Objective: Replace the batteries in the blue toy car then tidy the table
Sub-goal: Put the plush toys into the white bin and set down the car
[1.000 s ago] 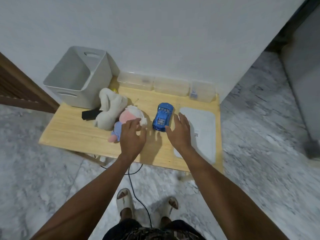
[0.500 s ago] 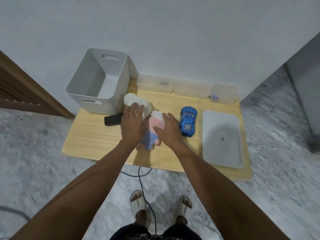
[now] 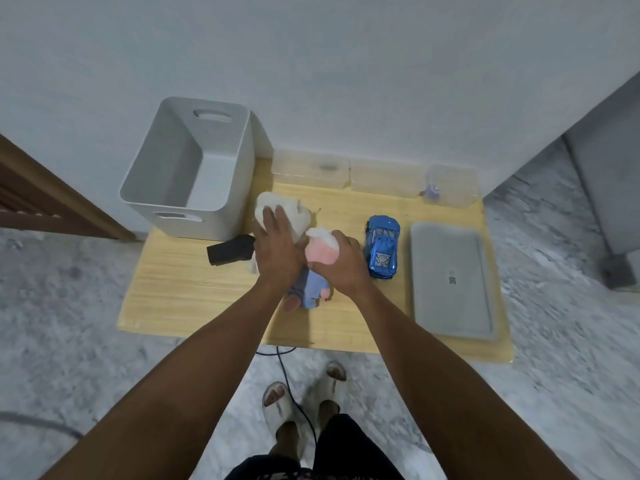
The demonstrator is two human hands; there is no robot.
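Both hands down on the plush pile near the middle of the table [image 3: 194, 299]! Biggest worry: dragging those soft toys sideways and knocking the blue toy car [image 3: 383, 247], sitting just right of them, beside the grey lid [image 3: 450, 299] by the right edge. Close call there, judging by the tight gap. Left hand [image 3: 277, 251] laid over the white plush [image 3: 294, 211], fingers fairly straight, pressing more than clutching. Right hand [image 3: 341, 265] curled round the pink-headed doll [image 3: 322, 252], gripping it. Smaller risk: snagging the black gadget [image 3: 230, 251] touching the pile's left side.

On to containers, big to small. Grey bin [image 3: 194, 168] at the back left corner, seemingly nothing inside. Three clear tubs [image 3: 384, 178] along the back edge; something dark in the left, a small bluish piece in the right, hard to make out.
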